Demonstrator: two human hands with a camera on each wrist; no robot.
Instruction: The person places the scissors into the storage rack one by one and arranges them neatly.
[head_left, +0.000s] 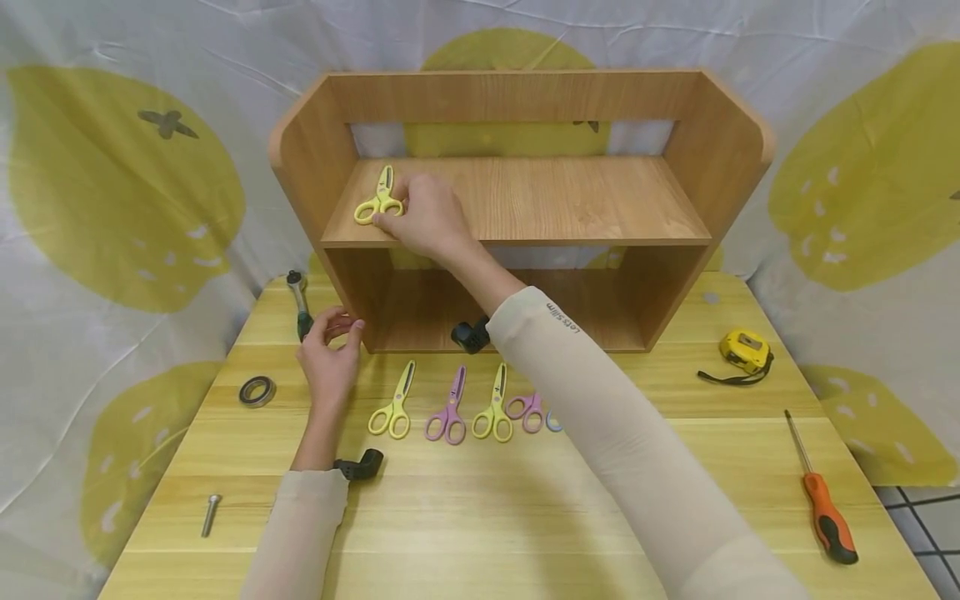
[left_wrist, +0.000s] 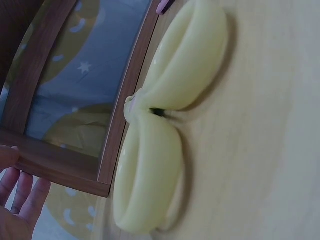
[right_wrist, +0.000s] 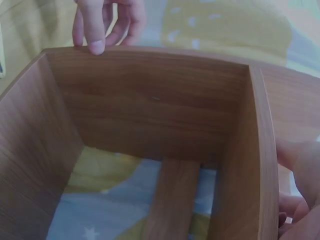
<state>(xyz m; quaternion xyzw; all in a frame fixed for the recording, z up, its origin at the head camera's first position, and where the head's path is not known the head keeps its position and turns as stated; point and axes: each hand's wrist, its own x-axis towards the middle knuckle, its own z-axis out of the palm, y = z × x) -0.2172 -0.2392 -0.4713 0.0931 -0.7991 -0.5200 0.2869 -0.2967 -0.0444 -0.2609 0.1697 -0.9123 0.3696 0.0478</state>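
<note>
On the upper board of the wooden shelf (head_left: 570, 196), at its left end, lie yellow scissors (head_left: 385, 182), blades pointing to the back. My right hand (head_left: 431, 212) pinches their handle between thumb and fingers; the right wrist view shows only part of this hand (right_wrist: 307, 180), with the scissors hidden. My left hand (head_left: 330, 354) touches the lower front of the shelf's left side panel, thumb at the edge and relaxed fingers along the outside. Before the shelf lie more yellow scissors (head_left: 392, 417), purple scissors (head_left: 448, 414) and another yellow pair (head_left: 492, 414) in a row.
My right sleeve partly covers another purple pair (head_left: 528, 410) and a blue handle (head_left: 553, 422). A ratchet (head_left: 298, 300), bearing ring (head_left: 257, 391) and bolt (head_left: 211, 515) lie left. To the right are a tape measure (head_left: 746, 350) and a screwdriver (head_left: 821, 500).
</note>
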